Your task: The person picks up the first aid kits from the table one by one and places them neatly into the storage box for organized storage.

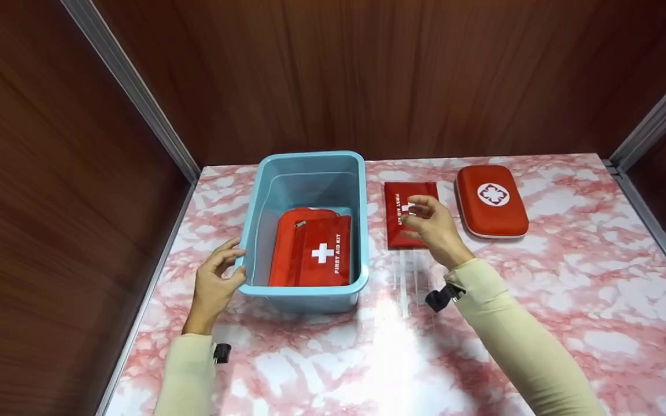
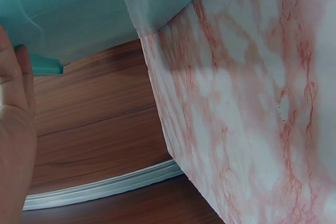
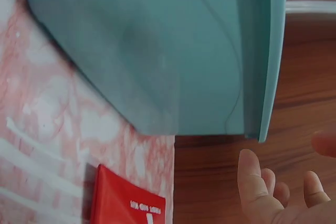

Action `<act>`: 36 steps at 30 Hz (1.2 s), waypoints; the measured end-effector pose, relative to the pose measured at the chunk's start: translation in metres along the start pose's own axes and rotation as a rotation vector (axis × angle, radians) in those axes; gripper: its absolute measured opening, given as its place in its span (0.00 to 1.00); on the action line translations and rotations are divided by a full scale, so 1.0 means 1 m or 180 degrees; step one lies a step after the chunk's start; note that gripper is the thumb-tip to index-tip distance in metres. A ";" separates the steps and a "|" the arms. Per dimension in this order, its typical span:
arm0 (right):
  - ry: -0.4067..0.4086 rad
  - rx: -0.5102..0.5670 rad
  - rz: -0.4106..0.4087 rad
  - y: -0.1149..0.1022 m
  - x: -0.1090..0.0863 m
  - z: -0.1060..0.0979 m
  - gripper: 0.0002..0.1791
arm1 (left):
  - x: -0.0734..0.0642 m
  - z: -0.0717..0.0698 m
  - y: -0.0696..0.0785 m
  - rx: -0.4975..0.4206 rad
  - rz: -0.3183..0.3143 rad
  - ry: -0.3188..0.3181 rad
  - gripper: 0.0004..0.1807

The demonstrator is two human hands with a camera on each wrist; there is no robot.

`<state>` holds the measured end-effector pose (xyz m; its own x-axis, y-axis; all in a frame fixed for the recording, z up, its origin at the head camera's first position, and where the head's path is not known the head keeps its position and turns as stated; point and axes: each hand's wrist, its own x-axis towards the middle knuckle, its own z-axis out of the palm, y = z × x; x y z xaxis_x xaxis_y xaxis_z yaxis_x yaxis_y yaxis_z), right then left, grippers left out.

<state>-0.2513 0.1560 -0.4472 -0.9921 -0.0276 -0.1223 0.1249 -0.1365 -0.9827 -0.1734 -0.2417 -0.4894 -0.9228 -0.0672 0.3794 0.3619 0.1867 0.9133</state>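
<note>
A light-blue plastic bin (image 1: 304, 292) stands left of the table's middle. My left hand (image 1: 213, 284) holds its left rim near the front corner, thumb and fingers bent at the edge. Inside lies a red first aid pouch (image 1: 304, 260) with a white cross, a zipper and lettering; another red item (image 1: 282, 238) shows partly beneath it. Right of the bin, a flat red first aid pouch (image 1: 395, 234) lies on the table. Over that pouch hovers my right hand (image 1: 438, 231), fingers loosely bent, holding nothing. In the right wrist view its fingers (image 3: 254, 187) are apart from the bin.
A rounded red case (image 1: 503, 216) with a white round emblem lies at the back right. Pale glare streaks (image 1: 405, 280) mark the pink marbled tabletop (image 1: 310, 370). Brown wood-look panels (image 1: 425, 75) with metal edge strips enclose the table at the back and sides.
</note>
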 end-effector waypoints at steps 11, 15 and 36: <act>0.0043 -0.0080 0.0073 0.007 0.002 -0.021 0.24 | -0.002 0.003 0.021 -0.0014 0.0043 -0.0024 0.14; 0.0075 -0.0112 0.0077 0.008 0.002 -0.028 0.22 | -0.002 0.003 0.021 -0.0013 0.0056 -0.0024 0.15; 0.0346 -0.0410 0.0255 0.025 0.007 -0.051 0.24 | -0.001 0.004 0.023 0.0046 0.0106 -0.0052 0.14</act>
<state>-0.2558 0.2025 -0.4798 -0.9752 0.0750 -0.2084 0.2082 -0.0100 -0.9780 -0.1643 -0.2337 -0.4694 -0.9123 -0.0449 0.4070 0.3907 0.2026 0.8980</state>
